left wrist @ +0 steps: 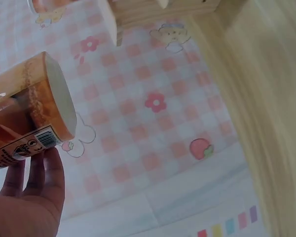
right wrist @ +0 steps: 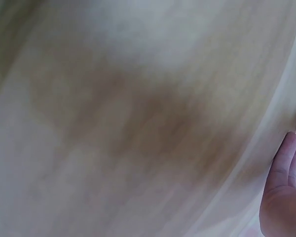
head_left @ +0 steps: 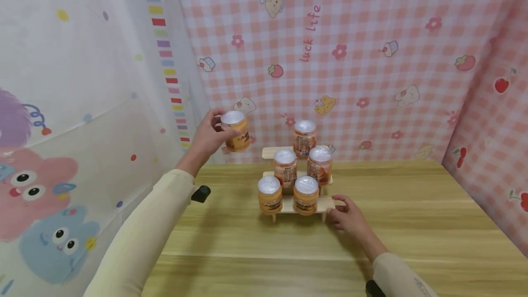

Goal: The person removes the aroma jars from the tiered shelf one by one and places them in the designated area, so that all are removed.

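My left hand (head_left: 209, 135) grips an orange-labelled jar (head_left: 237, 134) with a silver lid, raised left of a small wooden tiered stand (head_left: 326, 204). In the left wrist view, the fingers curl under this jar (left wrist: 32, 111) and its pale base faces the stand side. At the stand's right end, my right hand (head_left: 348, 217) holds the lowest step between thumb and fingers. Similar jars stand upright on the steps: one jar (head_left: 305, 140) on top, two on the middle step, including a jar (head_left: 285, 168), and two on the lowest, including a jar (head_left: 306, 196).
The stand rests on a wood-grain table (head_left: 255, 251) near its back edge. A pink checked cloth (head_left: 371, 22) hangs behind, and a white patterned sheet (head_left: 103, 58) hangs on the left. Black straps sit at both wrists.
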The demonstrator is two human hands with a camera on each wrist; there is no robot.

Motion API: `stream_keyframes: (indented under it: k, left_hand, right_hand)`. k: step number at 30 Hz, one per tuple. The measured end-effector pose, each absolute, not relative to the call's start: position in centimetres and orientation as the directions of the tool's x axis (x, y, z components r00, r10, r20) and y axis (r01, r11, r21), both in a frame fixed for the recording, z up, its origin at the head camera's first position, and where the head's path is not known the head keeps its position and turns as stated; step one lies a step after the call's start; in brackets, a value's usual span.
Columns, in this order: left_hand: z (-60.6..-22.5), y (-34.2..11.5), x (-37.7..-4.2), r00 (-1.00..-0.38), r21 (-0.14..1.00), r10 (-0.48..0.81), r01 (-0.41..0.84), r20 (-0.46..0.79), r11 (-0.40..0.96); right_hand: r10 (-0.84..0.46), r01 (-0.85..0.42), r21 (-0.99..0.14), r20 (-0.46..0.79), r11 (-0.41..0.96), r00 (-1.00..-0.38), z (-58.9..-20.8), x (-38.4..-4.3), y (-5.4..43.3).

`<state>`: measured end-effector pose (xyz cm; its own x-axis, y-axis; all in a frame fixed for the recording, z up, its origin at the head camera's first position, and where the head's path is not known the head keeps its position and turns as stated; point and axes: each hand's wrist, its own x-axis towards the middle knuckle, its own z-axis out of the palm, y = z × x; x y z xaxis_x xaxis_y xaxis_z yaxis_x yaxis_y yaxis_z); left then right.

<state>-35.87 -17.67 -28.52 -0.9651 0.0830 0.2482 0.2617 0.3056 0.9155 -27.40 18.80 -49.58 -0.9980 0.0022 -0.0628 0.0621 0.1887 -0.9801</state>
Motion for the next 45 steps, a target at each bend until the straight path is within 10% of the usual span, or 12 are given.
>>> stream_keyframes:
  k: [28,45]
  left_hand:
    - [-42.5,-17.5,-21.7,-0.964,0.948,0.126,0.254,0.233,0.191]
    - [-47.7,-10.1,-21.1,-0.957,0.98,0.257,0.167,0.136,0.106]
  right_hand:
    - [-0.002,0.111,-0.98,-0.113,0.162,-0.994,-49.3,-27.4,18.4]
    - [-0.013,0.102,-0.983,-0.105,0.151,-0.994,-49.0,-27.2,18.9]
